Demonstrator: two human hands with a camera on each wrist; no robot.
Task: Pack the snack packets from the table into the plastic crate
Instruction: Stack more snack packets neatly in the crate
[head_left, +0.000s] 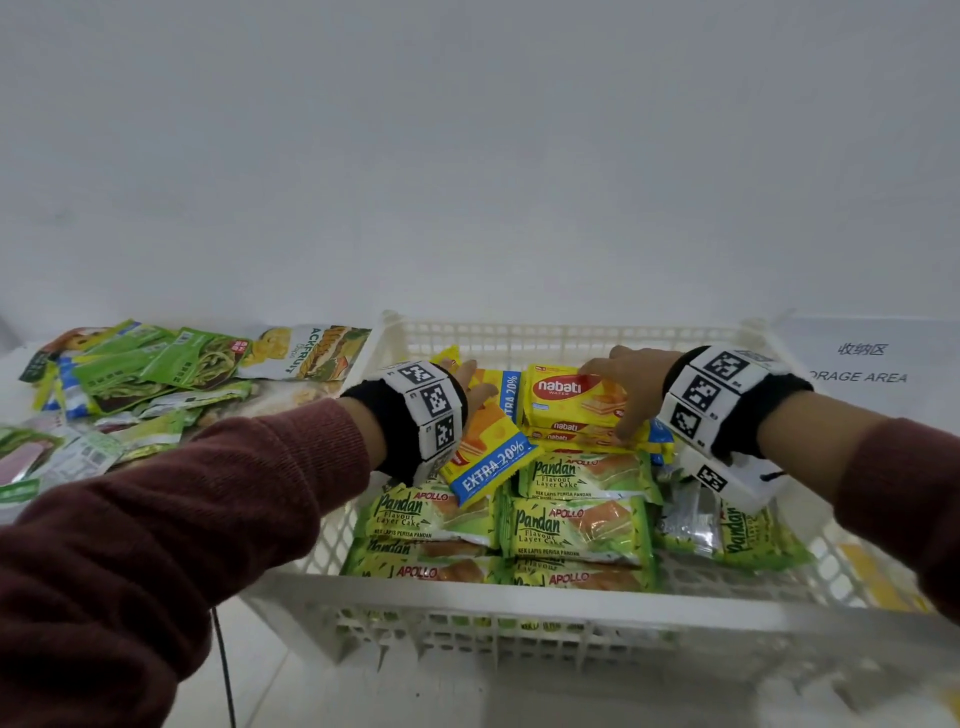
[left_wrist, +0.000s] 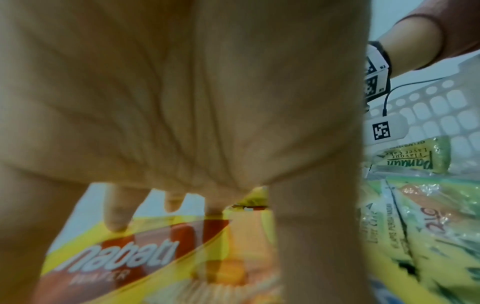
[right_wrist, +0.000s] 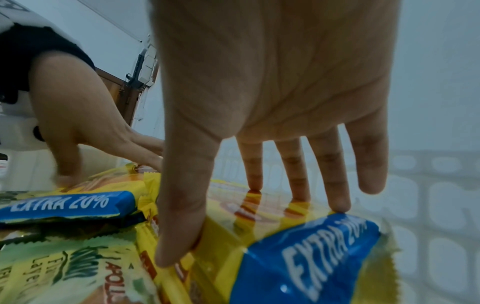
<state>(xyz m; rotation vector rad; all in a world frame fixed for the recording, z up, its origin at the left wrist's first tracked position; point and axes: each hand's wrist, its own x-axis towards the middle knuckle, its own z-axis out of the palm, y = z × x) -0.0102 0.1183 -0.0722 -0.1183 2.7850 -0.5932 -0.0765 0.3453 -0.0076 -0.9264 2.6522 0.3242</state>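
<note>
Nabati wafer packet (head_left: 574, 396) lies on top of the wafer stack at the back of the plastic crate (head_left: 519, 597). Right hand (head_left: 621, 387) spans it, thumb and extended fingers on its edges, not curled around it. Left hand (head_left: 475, 392), fingers straight, rests flat on a second wafer packet (head_left: 488, 457) lying askew over the Pandan cake packets (head_left: 576, 525).

Judgement: arranging step, squaring the wafers into a row. Next move probably calls for turning the askew packet into line, then fetching from the loose packets (head_left: 130, 379) on the table at left.
</note>
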